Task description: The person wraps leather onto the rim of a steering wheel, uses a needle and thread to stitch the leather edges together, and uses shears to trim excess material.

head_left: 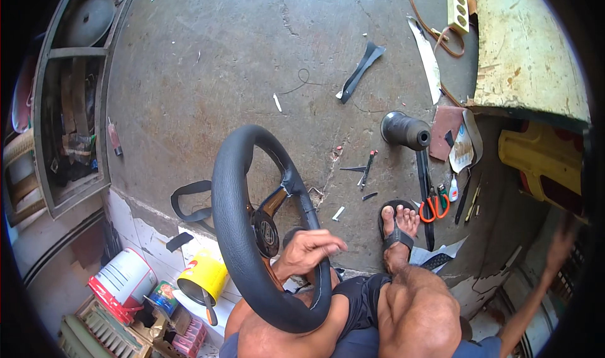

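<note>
A steering wheel [228, 219] wrapped in black leather stands tilted over my lap, with pale stitching along its inner edge and wood-look spokes. My left forearm passes through the wheel's opening, and my left hand [309, 251] is beside the lower right rim. Its fingers are curled together in a pinch; whatever they may hold is too small to make out. Far out to the right, my right arm is stretched away from the wheel. My right hand [561, 241] is smeared by motion near a dark rack, so its fingers cannot be read.
On the floor lie a dark thread cone [403, 131], orange-handled scissors [433, 208], a small white bottle [453, 189] and black strips [362, 71]. A yellow can [214, 273] and white bucket [123, 282] stand lower left. A worn cabinet [529, 49] is at right.
</note>
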`<control>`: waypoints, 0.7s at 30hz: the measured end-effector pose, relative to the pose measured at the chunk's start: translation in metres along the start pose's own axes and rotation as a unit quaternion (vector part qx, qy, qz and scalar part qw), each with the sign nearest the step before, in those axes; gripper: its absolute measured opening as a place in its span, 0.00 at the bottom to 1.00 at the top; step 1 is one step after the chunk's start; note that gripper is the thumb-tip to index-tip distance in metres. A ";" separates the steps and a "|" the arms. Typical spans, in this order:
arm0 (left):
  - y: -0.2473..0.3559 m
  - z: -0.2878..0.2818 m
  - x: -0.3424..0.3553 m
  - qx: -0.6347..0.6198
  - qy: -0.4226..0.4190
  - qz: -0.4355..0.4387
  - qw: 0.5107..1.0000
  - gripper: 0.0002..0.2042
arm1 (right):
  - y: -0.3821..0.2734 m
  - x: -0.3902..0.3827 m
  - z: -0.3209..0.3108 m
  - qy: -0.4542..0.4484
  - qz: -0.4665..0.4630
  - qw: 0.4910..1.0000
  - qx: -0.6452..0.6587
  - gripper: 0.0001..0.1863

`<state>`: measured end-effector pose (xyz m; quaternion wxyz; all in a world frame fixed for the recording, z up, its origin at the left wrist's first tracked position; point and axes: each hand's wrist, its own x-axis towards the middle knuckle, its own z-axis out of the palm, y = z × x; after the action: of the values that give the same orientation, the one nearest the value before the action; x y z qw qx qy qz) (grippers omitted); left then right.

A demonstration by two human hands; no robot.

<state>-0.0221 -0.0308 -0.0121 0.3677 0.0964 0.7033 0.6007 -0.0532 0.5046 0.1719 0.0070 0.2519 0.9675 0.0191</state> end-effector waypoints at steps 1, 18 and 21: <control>0.011 -0.001 -0.008 -0.215 -0.034 -0.016 0.976 0.08 | -0.061 -0.013 0.009 -0.100 -0.020 0.991 0.082 0.22; 0.008 -0.010 -0.005 0.121 0.034 0.043 0.991 0.06 | 0.029 -0.035 0.074 -0.209 0.142 0.829 0.499 0.19; 0.013 -0.002 -0.001 0.036 0.033 0.044 0.998 0.06 | 0.103 -0.022 0.092 -0.118 0.072 0.941 0.309 0.10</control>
<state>-0.0265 -0.0295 0.0006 0.3141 0.1202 0.7311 0.5936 0.0181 0.5865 0.0843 0.0414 0.3109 0.8974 -0.3104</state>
